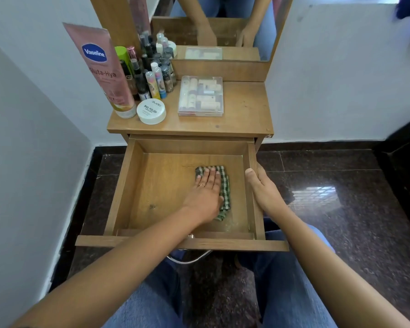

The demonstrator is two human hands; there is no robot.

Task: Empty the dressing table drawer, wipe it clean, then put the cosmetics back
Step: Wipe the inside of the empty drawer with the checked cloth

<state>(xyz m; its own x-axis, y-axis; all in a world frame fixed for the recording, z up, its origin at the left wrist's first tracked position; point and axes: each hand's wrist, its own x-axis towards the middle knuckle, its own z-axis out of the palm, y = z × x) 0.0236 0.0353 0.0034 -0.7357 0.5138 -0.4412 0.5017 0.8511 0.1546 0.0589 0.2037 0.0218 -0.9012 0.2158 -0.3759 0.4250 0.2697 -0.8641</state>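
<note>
1. The brown wooden drawer (133, 185) is pulled out and empty.
2. The left hand (207, 188) presses flat on the green checked cloth (225, 192), wiping.
3. The right hand (260, 185) grips the drawer's side.
4. The cosmetics (152, 74) wait on top.

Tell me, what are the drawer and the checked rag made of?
The drawer looks like wood or wood-look board: brown, smooth, faint grain lines. The checked rag under the left hand looks like soft woven cloth, maybe cotton: green-and-white checks, floppy folds.
</note>
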